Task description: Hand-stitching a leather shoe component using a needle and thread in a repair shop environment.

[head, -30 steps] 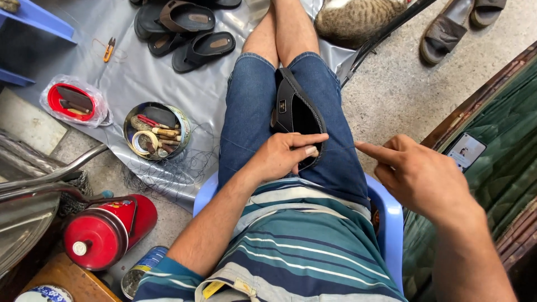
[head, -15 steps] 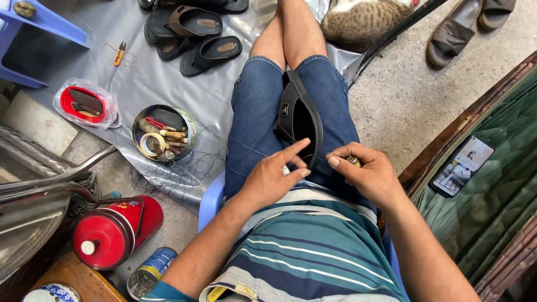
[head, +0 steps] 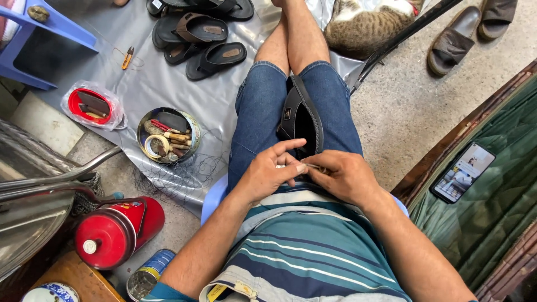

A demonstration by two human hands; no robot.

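Two hands meet over a black sandal (head: pixel 299 120) on the lap: left hand (head: pixel 271 173) and right hand (head: pixel 344 176) both pinch a thin needle (head: pixel 310 165), grip clenched.

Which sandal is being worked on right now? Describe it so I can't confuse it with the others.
Start at the person's denim shorts. The black sandal lies on the lap between the thighs, just beyond both hands. The other sandals lie grouped on the grey sheet.
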